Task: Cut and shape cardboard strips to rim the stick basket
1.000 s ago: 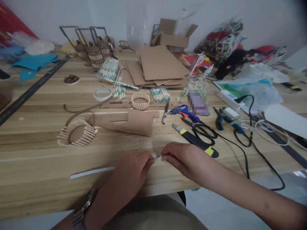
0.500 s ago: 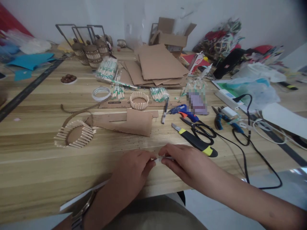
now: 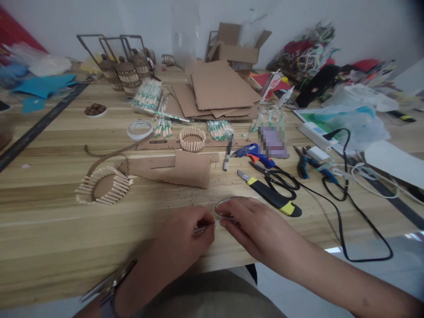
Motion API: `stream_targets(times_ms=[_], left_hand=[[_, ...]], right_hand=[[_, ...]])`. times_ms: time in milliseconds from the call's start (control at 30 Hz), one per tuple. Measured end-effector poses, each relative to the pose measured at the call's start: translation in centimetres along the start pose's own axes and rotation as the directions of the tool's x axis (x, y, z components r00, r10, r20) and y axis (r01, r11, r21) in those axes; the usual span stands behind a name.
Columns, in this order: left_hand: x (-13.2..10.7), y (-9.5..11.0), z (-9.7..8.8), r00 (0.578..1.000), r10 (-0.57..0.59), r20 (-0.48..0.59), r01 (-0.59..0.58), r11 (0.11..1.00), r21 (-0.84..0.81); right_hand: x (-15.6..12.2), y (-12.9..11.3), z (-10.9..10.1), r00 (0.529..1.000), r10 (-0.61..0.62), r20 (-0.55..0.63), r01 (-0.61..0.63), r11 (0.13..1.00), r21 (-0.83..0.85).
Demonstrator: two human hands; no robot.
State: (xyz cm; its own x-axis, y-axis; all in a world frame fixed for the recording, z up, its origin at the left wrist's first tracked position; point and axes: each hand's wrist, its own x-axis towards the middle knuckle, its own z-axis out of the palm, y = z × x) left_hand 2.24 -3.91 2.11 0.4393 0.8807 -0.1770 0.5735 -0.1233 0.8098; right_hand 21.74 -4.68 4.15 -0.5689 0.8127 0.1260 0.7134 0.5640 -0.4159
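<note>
Near the table's front edge my two hands are close together over a thin, narrow strip (image 3: 215,206) with a pale edge, perhaps cardboard. My left hand (image 3: 188,229) pinches it between thumb and forefinger. Closed on the strip too, my right hand (image 3: 250,221) has a curved piece of it arching over the fingertips. A long part of a strip shows beside my left wrist; whether it is the same piece is hidden. Just beyond my right hand lies a utility knife (image 3: 270,194), blade out. A cut cardboard piece (image 3: 192,170) lies ahead of my left hand.
Scissors (image 3: 281,183), a blue glue gun (image 3: 253,152) with a black cord, and pliers (image 3: 303,163) lie right. Left are a ring of sticks on a round base (image 3: 104,185) and a tape roll (image 3: 140,129). Cardboard sheets (image 3: 225,86) are stacked behind.
The strip now bends up in a curve over my right fingertips. My left fingers have curled in more, and the strip's part by my left wrist has shifted down and left.
</note>
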Motion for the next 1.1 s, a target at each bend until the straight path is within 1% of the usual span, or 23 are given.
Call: stream_targets(times_ms=[200, 267, 367, 467, 567, 633, 667, 700, 767, 800, 833, 867, 900, 933, 967, 1000, 1033, 1100], left_hand=[[0.0, 0.1, 0.2, 0.997, 0.047, -0.061, -0.048, 0.999, -0.007], [0.0, -0.1, 0.3, 0.994, 0.056, -0.094, -0.056, 0.998, -0.002], [0.0, -0.4, 0.3, 0.986, 0.043, -0.16, -0.046, 0.999, -0.014], [-0.1, -0.5, 0.3, 0.97, 0.059, -0.235, -0.063, 0.998, -0.012], [-0.4, -0.4, -0.2, 0.941, 0.102, -0.322, -0.103, 0.995, 0.015], [-0.6, -0.7, -1.2, 0.915, 0.099, -0.391, -0.099, 0.995, 0.022], [-0.8, -0.9, -1.9, 0.897, 0.072, -0.436, -0.071, 0.997, 0.02], [-0.9, -1.2, -2.6, 0.868, 0.026, -0.496, -0.023, 1.0, 0.013], [-1.2, -1.9, -4.2, 0.794, -0.11, -0.598, 0.122, 0.992, -0.021], [-1.3, -2.1, -4.8, 0.778, -0.141, -0.612, 0.155, 0.987, -0.03], [-1.3, -2.3, -5.2, 0.788, -0.156, -0.595, 0.176, 0.984, -0.025], [-1.3, -2.3, -5.4, 0.821, -0.154, -0.549, 0.174, 0.985, -0.016], [-1.3, -2.2, -5.3, 0.866, -0.136, -0.482, 0.154, 0.988, -0.002], [-1.3, -2.0, -5.1, 0.906, -0.113, -0.408, 0.128, 0.992, 0.011], [-1.3, -1.8, -4.8, 0.937, -0.084, -0.34, 0.098, 0.995, 0.024], [-1.2, -1.7, -4.4, 0.955, -0.056, -0.292, 0.069, 0.997, 0.037], [-1.3, -1.5, -4.0, 0.962, -0.033, -0.272, 0.049, 0.997, 0.053], [-1.3, -1.4, -3.5, 0.963, -0.003, -0.271, 0.025, 0.997, 0.076]], right_hand=[[0.0, -0.4, 0.4, 1.0, -0.02, -0.005, 0.02, 1.0, 0.008], [-0.1, -0.6, 0.5, 0.999, -0.026, -0.027, 0.026, 1.0, 0.012], [-0.1, -1.0, 0.9, 0.992, -0.038, -0.121, 0.041, 0.999, 0.022], [0.1, -1.4, 1.7, 0.971, -0.035, -0.238, 0.05, 0.997, 0.057], [0.2, -1.7, 2.5, 0.942, -0.031, -0.335, 0.076, 0.99, 0.122], [0.0, -1.8, 2.7, 0.919, -0.031, -0.392, 0.102, 0.982, 0.16], [-0.1, -1.7, 2.7, 0.91, -0.037, -0.414, 0.122, 0.976, 0.179], [-0.2, -1.6, 2.7, 0.9, -0.043, -0.433, 0.14, 0.97, 0.196], [0.1, -0.7, 2.7, 0.885, -0.053, -0.462, 0.163, 0.966, 0.202], [0.5, -0.1, 2.8, 0.882, -0.065, -0.467, 0.167, 0.969, 0.181], [1.1, 0.7, 3.0, 0.884, -0.076, -0.462, 0.158, 0.977, 0.141], [2.0, 1.7, 3.3, 0.898, -0.102, -0.427, 0.153, 0.984, 0.087], [3.0, 2.7, 3.6, 0.916, -0.107, -0.387, 0.131, 0.991, 0.037], [4.1, 3.7, 4.0, 0.94, -0.088, -0.331, 0.092, 0.996, -0.002], [5.2, 4.7, 4.4, 0.964, -0.052, -0.262, 0.047, 0.999, -0.027], [6.1, 5.5, 4.7, 0.972, -0.042, -0.23, 0.037, 0.999, -0.028], [6.8, 6.2, 4.9, 0.977, -0.04, -0.21, 0.035, 0.999, -0.027], [7.5, 6.6, 5.0, 0.983, -0.052, -0.178, 0.05, 0.999, -0.017]])
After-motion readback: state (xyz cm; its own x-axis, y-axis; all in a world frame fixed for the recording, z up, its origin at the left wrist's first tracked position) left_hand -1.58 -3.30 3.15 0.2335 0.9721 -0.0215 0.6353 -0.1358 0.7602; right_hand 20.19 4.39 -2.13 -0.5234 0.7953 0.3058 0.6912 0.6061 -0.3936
